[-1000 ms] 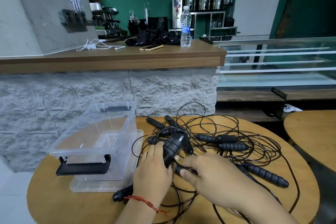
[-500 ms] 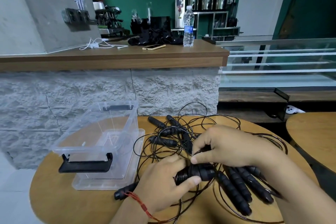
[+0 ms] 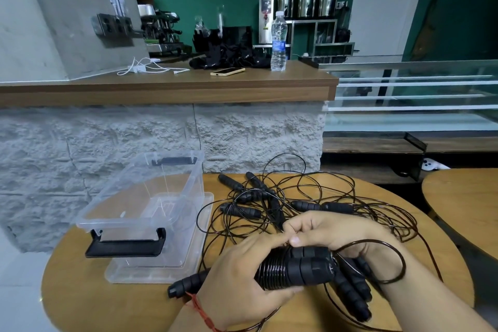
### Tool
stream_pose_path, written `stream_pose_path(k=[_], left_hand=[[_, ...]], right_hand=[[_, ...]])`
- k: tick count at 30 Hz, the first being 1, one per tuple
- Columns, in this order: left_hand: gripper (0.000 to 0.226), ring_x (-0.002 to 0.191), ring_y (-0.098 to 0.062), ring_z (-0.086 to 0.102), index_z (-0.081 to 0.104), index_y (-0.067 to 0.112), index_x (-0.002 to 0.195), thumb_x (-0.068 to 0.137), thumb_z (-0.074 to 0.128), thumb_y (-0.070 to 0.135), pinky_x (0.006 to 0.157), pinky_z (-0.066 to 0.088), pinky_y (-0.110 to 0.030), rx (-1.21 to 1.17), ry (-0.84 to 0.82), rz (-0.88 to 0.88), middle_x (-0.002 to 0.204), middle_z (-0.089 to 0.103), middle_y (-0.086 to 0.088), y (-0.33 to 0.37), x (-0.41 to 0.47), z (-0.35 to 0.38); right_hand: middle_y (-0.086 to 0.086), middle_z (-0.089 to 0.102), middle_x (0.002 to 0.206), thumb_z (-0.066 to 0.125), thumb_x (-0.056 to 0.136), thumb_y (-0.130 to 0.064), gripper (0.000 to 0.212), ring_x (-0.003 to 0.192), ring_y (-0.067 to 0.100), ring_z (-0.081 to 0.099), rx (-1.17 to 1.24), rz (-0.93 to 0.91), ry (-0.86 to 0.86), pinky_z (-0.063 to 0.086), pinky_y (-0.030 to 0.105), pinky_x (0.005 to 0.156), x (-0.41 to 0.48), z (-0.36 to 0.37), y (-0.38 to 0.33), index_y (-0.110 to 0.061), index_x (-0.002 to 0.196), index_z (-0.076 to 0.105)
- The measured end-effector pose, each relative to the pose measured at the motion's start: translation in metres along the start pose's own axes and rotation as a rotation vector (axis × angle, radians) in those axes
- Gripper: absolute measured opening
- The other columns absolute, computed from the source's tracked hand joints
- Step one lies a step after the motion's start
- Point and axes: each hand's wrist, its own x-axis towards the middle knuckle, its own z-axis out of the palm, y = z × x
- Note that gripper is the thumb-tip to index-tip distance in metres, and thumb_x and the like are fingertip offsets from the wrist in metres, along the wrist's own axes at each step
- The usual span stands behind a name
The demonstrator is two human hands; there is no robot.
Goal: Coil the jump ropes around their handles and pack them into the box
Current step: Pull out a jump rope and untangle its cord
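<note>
My left hand (image 3: 242,275) grips the paired handles (image 3: 301,268), with rope (image 3: 269,269) coiled tight round them. Right hand (image 3: 331,232) pinches the rope just above. Box (image 3: 121,229) sits open left of the left hand, bare bench (image 3: 107,302) running to the near edge. Tangled ropes (image 3: 283,205) lie beyond the right hand.

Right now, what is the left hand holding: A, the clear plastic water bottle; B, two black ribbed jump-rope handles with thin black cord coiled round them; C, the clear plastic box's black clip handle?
B: the left hand is curled round the two black ribbed jump-rope handles, with the thin black cord wound in tight turns about them; the right hand pinches that cord.
</note>
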Motion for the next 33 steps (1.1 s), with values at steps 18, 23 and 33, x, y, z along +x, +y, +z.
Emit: stream_pose_path(k=[18, 23, 33], left_hand=[[0.057, 0.064, -0.028, 0.061, 0.071, 0.001, 0.118, 0.091, 0.068, 0.05, 0.047, 0.046, -0.032, -1.105, 0.43, -0.844, 0.095, 0.072, -0.023, -0.012, 0.021, 0.002], [0.057, 0.068, -0.026, 0.061, 0.069, 0.002, 0.128, 0.094, 0.066, 0.048, 0.047, 0.044, -0.031, -1.158, 0.424, -0.854, 0.106, 0.074, -0.02, -0.024, 0.016, -0.003], [0.044, 0.074, -0.026, 0.066, 0.07, 0.016, 0.124, 0.09, 0.074, 0.043, 0.054, 0.049, -0.036, -1.019, 0.4, -0.863, 0.09, 0.071, -0.012, -0.025, 0.011, -0.002]], right_hand=[[0.003, 0.054, 0.078, 0.075, 0.098, -0.03, 0.021, 0.06, 0.01, 0.052, 0.484, -0.139, 0.114, 0.043, 0.015, 0.046, 0.01, 0.056, 0.029, -0.015, 0.089, 0.063], [0.007, 0.053, 0.07, 0.061, 0.108, -0.027, 0.019, 0.054, 0.013, 0.051, 0.46, -0.115, 0.052, 0.042, 0.02, 0.045, 0.003, 0.069, 0.022, -0.012, 0.096, 0.063], [-0.01, 0.073, 0.098, 0.071, 0.1, -0.04, 0.024, 0.085, 0.003, 0.067, -0.146, 0.143, 0.387, 0.052, 0.022, 0.081, -0.016, 0.064, 0.002, -0.042, 0.123, 0.066]])
